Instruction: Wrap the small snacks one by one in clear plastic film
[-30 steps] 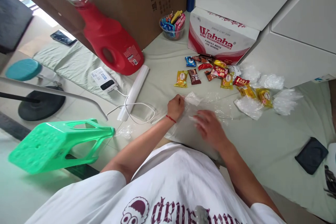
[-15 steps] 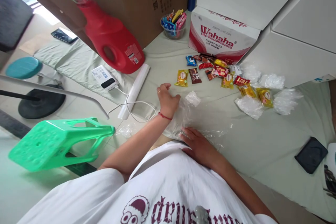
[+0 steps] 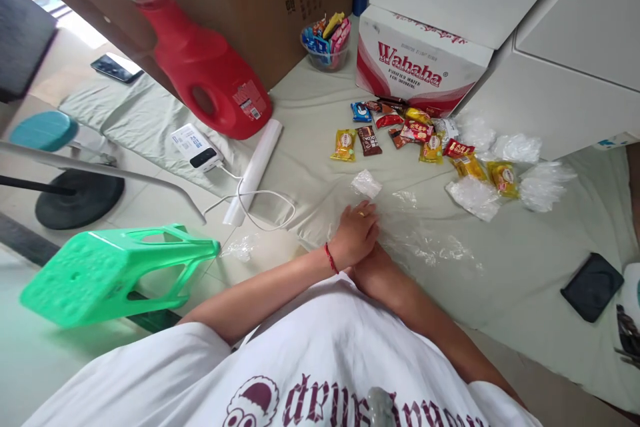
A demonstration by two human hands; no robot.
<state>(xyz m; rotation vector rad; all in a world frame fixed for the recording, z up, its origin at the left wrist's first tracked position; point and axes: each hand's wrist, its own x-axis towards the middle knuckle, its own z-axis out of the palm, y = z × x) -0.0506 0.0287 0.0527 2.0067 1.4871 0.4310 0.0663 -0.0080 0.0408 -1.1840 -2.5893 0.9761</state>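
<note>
My left hand, with a red cord at the wrist and a ring, lies across my right hand close to my shirt. Its fingers are stretched forward and lightly bent, over the edge of a thin clear plastic sheet or bag. Most of my right hand is hidden beneath the left, so its fingers do not show. The crumpled clear plastic spreads to the right of both hands. Just beyond my left fingertips lies a small folded piece of clear plastic. A yellow-wrapped snack and a brown cocoa packet lie farther off.
Several wrapped snacks and clear plastic bundles lie before a Wahaha carton. A snack bowl stands beyond. To the left are a red jug, white roll, cable, power bank and green stool.
My left hand has moved right and toward my body, onto my right hand, which has shifted slightly. The clear plastic now spreads farther right. The view has shifted a little.
</note>
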